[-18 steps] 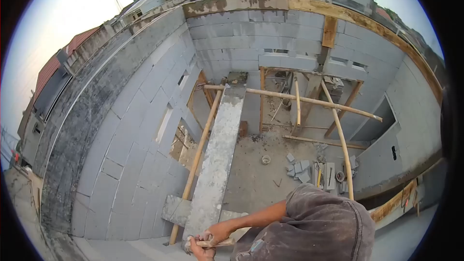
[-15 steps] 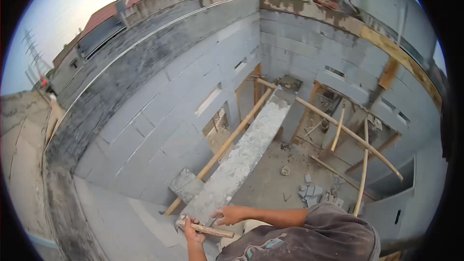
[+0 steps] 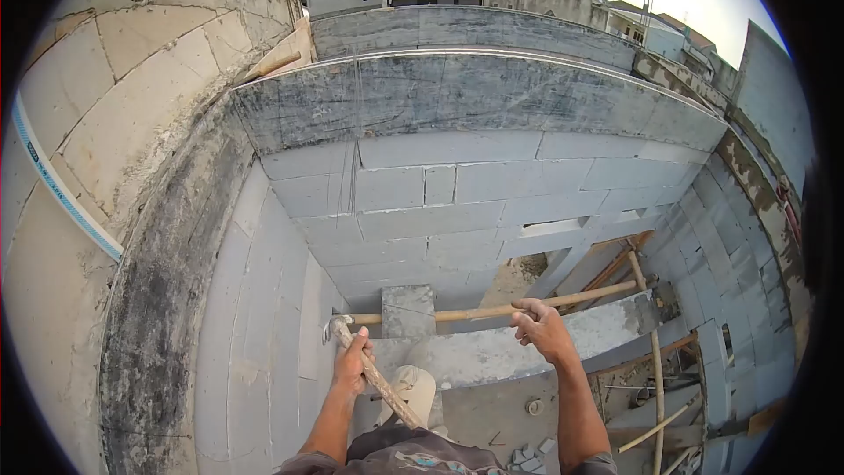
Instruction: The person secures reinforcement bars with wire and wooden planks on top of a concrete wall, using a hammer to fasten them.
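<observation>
My left hand (image 3: 351,361) is wrapped around the wooden handle of a hammer (image 3: 384,387). The metal head of the hammer points up and away from me, close to the grey block wall, and the handle slopes down toward my shirt. My right hand (image 3: 542,332) is raised in front of the far part of a rough, cement-covered plank (image 3: 475,359). Its fingers are loosely bent and apart, with nothing visible between them. A beige trouser leg (image 3: 413,391) shows between my arms. Just ahead, a short board (image 3: 408,310) rests across a bamboo pole (image 3: 479,313).
A dark-stained concrete beam (image 3: 475,92) tops the block wall ahead; another (image 3: 158,325) runs along my left. Below on the right lies the floor with broken block pieces (image 3: 532,457) and a bucket (image 3: 534,406). Bamboo poles (image 3: 658,387) stand at the right.
My view has swung left toward the corner. The right hand has moved away from the hammer, out to the right. The hammer stays in my left hand, its head now pointing more upward.
</observation>
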Demonstrator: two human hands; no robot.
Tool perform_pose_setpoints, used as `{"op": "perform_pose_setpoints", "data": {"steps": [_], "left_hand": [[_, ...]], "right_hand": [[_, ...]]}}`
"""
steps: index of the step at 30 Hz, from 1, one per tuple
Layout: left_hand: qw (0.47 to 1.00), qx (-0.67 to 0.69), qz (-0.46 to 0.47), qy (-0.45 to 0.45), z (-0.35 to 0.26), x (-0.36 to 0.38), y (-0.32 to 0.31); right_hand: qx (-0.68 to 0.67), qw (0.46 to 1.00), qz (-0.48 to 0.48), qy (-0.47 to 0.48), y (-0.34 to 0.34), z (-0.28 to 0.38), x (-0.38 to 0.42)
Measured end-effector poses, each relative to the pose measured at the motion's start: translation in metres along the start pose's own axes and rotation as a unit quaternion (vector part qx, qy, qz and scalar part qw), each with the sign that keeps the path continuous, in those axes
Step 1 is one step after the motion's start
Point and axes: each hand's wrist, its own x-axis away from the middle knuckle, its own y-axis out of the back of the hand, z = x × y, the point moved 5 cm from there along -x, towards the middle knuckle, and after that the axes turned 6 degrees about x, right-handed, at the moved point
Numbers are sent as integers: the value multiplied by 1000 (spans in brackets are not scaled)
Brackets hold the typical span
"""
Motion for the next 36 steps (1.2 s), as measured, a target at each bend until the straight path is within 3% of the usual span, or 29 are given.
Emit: {"op": "perform_pose_setpoints", "data": {"steps": [3,7,11,14,18,21,24,27,36], "left_hand": [[989,-74,53,-118,-95,-12,-55],[931,-246,15,-269,-233,-45,-110],[863,-336,14,-378,-342,-89,-172],[848,-366,6,-383,-388,-147,-205],[872,-307,33,-381,-393,-235,-228],[897,-250,48,-361,-380,-272,-247],[919,-203,66,-333,-367,-291,-264],[917,-213,79,-327,-361,-298,-278],[866,-166,77,-465,-358,-277,-302]], "right_hand": [[5,999,-37,32,34,52,-45],[97,988,-61,104,47,145,-128],[189,956,-42,219,10,284,-220],[220,920,-8,324,-35,380,-295],[266,899,21,347,-102,464,-380],[393,838,-23,379,-144,490,-431],[453,819,-34,350,-164,496,-441],[504,806,-31,310,-167,499,-436],[521,816,-19,249,-161,503,-433]]}}
